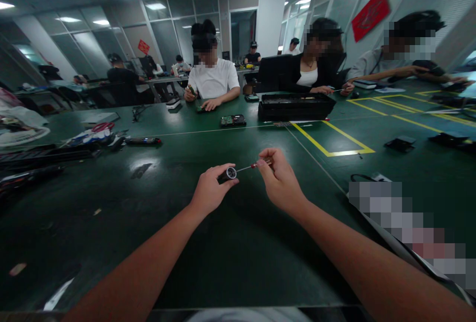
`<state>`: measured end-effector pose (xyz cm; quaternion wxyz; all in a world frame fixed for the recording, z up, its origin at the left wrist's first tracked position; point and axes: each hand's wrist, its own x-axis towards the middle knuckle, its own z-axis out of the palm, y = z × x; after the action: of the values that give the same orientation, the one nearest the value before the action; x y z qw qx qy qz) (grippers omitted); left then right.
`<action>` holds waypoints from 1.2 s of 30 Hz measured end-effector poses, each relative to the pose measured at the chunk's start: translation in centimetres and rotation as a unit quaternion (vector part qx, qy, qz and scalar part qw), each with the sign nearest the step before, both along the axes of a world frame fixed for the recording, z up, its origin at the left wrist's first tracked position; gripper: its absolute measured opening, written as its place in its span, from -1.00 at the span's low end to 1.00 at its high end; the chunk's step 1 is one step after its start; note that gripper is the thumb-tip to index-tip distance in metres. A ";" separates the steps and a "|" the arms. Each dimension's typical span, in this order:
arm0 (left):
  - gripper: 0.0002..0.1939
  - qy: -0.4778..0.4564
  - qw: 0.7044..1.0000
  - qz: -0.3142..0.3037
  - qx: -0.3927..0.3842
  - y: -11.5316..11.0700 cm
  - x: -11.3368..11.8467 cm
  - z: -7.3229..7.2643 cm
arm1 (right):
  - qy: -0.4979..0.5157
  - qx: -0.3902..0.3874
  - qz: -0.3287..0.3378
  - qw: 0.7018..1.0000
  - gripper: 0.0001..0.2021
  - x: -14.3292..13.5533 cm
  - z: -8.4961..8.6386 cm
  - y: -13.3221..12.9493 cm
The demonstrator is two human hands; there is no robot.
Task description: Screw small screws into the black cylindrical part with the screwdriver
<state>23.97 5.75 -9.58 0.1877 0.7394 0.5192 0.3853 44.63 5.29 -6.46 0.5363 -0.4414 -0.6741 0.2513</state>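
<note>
Fingers of the left hand [208, 189] curve around a short black cylinder with a pale ring at its open end [231, 173], parted only as far as its width and gripping its sides. The cylinder is held above the dark green table [223, 267], its ringed end turned toward the right hand [281, 179]. There, the fingers are pinched closed on the handle of a slim screwdriver with a thin metal shaft and a red collar [254, 166]. Its shaft points left to the cylinder's rim; whether the tip goes inside, I cannot tell.

Farther back lie a green and black circuit-board unit [233, 121] and a long black open-topped box [295, 110]. Across the table, a person in a white T-shirt [213, 80] sits holding a green tool.
</note>
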 end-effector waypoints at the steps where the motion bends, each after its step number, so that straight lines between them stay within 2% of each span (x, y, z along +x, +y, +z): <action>1: -0.57 0.001 1.000 -0.011 0.008 0.0 -0.1 0.1 | 0.030 -0.010 0.003 0.999 -0.85 -0.1 -0.1 0.2; 4: -0.58 0.035 0.995 -0.071 0.057 0.0 -0.1 0.5 | 0.149 -0.075 0.011 0.986 -0.78 -0.1 -0.3 0.9; 7: -0.59 0.061 0.992 -0.076 0.076 0.2 -0.1 0.7 | 0.237 -0.108 -0.018 0.965 -0.72 0.1 -0.7 1.6; 10: -0.59 0.062 0.995 -0.065 0.039 0.3 -0.1 0.7 | 0.207 -0.089 -0.046 0.973 -0.75 0.2 -1.0 1.7; 13: -0.59 0.073 0.995 -0.061 0.016 0.2 0.0 0.6 | 0.157 -0.064 -0.040 0.985 -0.76 0.1 -1.0 1.3; 22: -0.59 0.079 0.996 -0.048 0.004 -0.3 0.3 0.8 | 0.053 -0.012 -0.031 0.998 -0.78 -0.1 -0.4 0.3; 29: -0.57 0.073 0.997 -0.030 0.000 -0.3 0.3 0.7 | -0.063 0.060 -0.064 0.994 -0.81 0.1 0.6 -0.6; 36: -0.56 0.073 0.997 -0.032 0.001 -0.2 0.3 0.5 | -0.080 0.082 -0.081 0.990 -0.82 0.0 0.7 -0.7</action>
<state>24.23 5.50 -9.09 0.1608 0.7820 0.5070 0.3250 44.58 4.63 -5.75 0.5337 -0.4679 -0.6951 0.1144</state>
